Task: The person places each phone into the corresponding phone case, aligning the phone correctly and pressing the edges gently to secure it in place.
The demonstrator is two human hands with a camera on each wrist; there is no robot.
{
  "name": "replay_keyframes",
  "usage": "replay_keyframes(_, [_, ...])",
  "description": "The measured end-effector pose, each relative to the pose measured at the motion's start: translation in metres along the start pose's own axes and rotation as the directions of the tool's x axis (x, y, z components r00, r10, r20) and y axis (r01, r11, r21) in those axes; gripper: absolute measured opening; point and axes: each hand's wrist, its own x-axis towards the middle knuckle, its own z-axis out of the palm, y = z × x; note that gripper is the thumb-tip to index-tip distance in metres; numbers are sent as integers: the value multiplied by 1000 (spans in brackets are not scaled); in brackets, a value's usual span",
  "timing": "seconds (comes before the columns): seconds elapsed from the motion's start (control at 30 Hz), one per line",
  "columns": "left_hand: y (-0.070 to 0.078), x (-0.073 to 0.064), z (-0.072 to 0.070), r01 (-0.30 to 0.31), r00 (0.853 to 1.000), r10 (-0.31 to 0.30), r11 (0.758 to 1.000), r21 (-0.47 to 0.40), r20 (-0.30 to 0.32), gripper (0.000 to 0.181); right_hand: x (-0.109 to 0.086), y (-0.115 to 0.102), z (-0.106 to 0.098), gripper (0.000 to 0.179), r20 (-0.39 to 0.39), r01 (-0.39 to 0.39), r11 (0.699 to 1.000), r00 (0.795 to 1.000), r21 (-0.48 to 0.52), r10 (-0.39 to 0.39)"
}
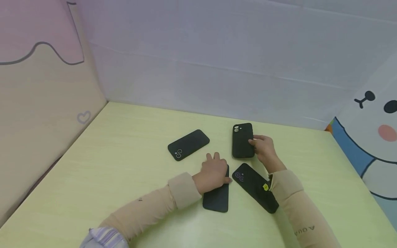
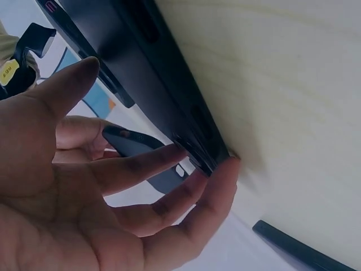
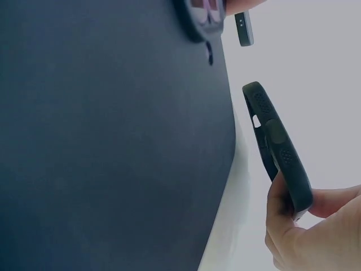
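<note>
In the head view my right hand (image 1: 264, 150) pinches a black phone case (image 1: 243, 139) by its right side near the bottom corner. The case stands tilted near the back, and pale surface shows through its camera openings. Seen edge-on in the right wrist view, the case (image 3: 279, 147) sits between thumb and fingers. My left hand (image 1: 214, 174) lies over the far end of another black phone case (image 1: 217, 199). In the left wrist view its bent fingers curl round the end of that case (image 2: 152, 73), while the thumb is apart from them.
A black phone or case (image 1: 189, 144) with two camera rings lies back left. Another (image 1: 255, 187) lies at an angle under my right wrist, partly covered by the sleeve. A pale yellow table (image 1: 124, 155) holds everything, with cloth walls (image 1: 217, 69) behind and at the sides.
</note>
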Motion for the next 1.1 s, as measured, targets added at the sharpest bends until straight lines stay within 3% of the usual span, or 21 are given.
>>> replay_keyframes(0.4, [16, 0, 4, 92, 995, -95, 989, 115, 19, 52, -3, 1, 4, 50, 0, 25, 998, 1000, 54, -25])
replay_keyframes(0.8, [12, 4, 5, 105, 994, -99, 984, 142, -52, 59, -7, -1, 5, 50, 11, 48, 996, 999, 69, -49])
replay_keyframes(1.1, [7, 5, 2, 122, 992, -114, 979, 161, -59, 62, -10, -3, 7, 51, 19, 47, 994, 999, 95, -49])
